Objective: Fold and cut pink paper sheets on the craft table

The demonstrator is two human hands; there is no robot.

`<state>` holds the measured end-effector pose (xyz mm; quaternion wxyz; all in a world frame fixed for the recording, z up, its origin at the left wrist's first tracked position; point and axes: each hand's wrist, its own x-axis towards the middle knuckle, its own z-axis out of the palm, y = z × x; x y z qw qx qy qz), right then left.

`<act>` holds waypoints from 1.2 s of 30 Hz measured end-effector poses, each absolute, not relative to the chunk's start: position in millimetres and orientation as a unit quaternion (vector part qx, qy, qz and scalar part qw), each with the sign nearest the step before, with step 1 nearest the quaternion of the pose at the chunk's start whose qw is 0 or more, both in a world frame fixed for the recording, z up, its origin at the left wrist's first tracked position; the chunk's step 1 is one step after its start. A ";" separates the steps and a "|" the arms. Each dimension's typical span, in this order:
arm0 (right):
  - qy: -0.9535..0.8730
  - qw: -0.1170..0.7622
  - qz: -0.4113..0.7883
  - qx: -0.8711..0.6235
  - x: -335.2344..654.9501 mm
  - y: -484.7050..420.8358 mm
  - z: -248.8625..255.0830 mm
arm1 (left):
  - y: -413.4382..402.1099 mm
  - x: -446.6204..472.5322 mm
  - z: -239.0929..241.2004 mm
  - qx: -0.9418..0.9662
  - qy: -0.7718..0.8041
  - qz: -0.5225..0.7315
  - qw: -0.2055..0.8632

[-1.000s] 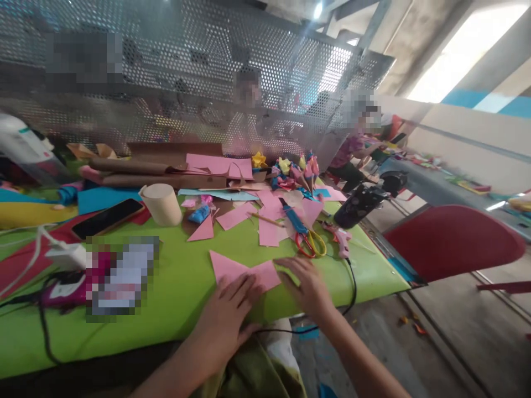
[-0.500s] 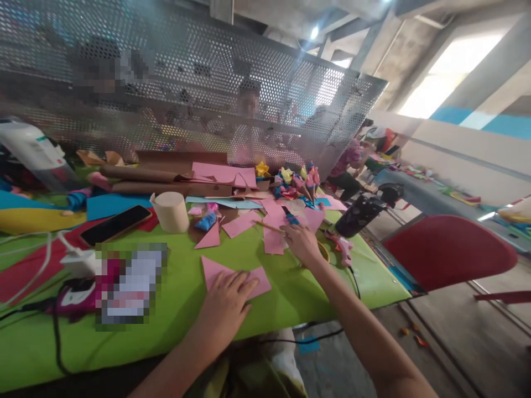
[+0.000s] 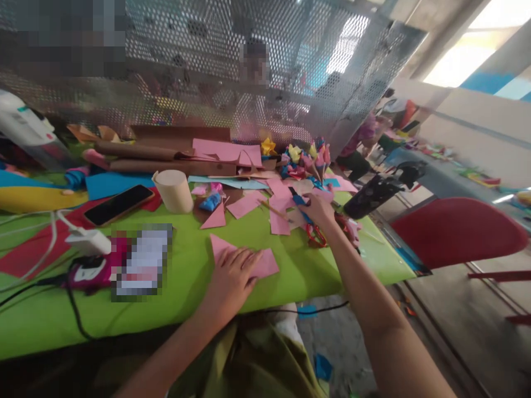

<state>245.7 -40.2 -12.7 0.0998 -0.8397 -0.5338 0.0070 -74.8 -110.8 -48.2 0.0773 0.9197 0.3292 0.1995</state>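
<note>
Toward the table's left edge, 1 black phone lies on red paper, with a beige paper roll just right of it. Near the front edge, the left hand lies flat, fingers spread, on a folded pink paper sheet. Farther back and to the right, the right hand is curled around blue-bladed, red-handled scissors, near 1 black bottle.

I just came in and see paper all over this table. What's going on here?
A person works at a green table strewn with paper cut-outs. Their left hand lies flat and open on a pink folded paper, pressing it to the table. Their right hand is stretched further out and rests on the scissors among pink scraps. Blur hides whether it grips them.
</note>
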 end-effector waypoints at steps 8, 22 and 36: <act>-0.504 0.205 0.007 -0.839 255.3 -26.8 -30.9 | -114.7 -72.5 -46.3 0.912 0.313 0.239 0.114; -0.474 0.489 0.176 -0.711 273.3 -79.4 7.9 | -116.2 -73.7 -43.2 0.937 0.246 0.194 0.155; -0.720 0.235 0.207 -0.619 207.5 -211.8 -10.2 | -130.4 -97.9 -28.1 0.944 0.209 0.156 0.200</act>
